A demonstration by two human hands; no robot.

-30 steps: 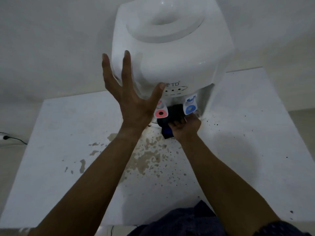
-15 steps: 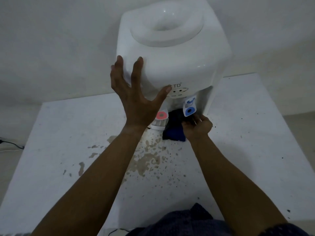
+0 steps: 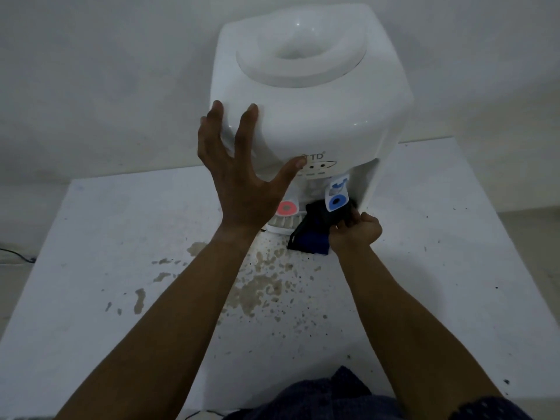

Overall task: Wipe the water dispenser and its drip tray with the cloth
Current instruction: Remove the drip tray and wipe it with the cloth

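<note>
A white tabletop water dispenser (image 3: 315, 116) stands at the back of a white table (image 3: 439, 268), with a red tap (image 3: 287, 208) and a blue tap (image 3: 336, 200) on its front. My left hand (image 3: 242, 183) presses flat against the dispenser's front left, fingers spread. My right hand (image 3: 356, 231) grips a dark blue and black cloth (image 3: 312, 237) bunched under the blue tap, over the right part of the white drip tray (image 3: 280, 224). Much of the tray is hidden by the cloth and my left hand.
Brown stains and dark specks (image 3: 260, 286) cover the table in front of the dispenser. A black cable (image 3: 15, 256) lies beyond the table's left edge. A pale wall rises right behind the dispenser. My dark clothing (image 3: 333, 398) shows at the bottom edge.
My right hand has drawn the cloth from between the taps to the right, below the blue tap. My left hand stays pressed on the dispenser's front.
</note>
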